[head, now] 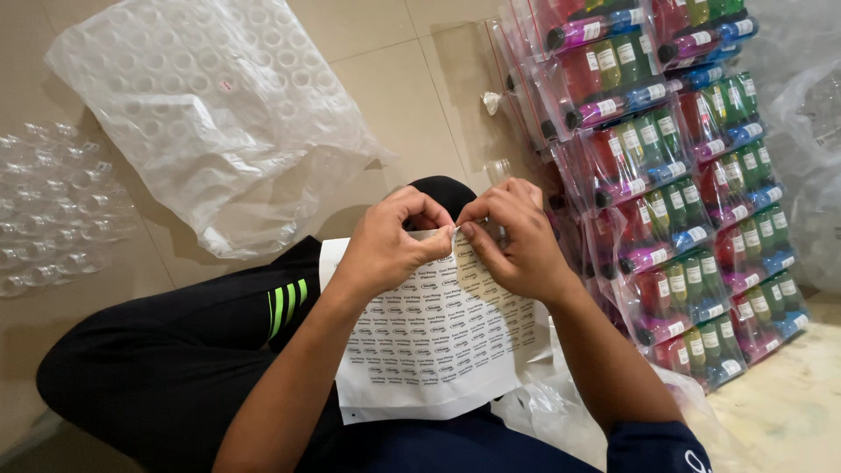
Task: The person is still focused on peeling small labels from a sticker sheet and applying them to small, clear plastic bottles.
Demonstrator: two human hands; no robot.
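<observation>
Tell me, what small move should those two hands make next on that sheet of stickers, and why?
Probably peel one sticker free. Both the left hand and right hand pinch at the top edge of the label sheet on the lap, fingertips meeting at one spot, as if lifting a label's corner.

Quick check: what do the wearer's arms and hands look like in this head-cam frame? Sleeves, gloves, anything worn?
Both hands are bare: no gloves, rings or watch visible on the left hand or the right hand. Both forearms are uncovered. A dark navy short sleeve with a small white mark shows at the right upper arm; the left arm's sleeve is out of frame.
</observation>
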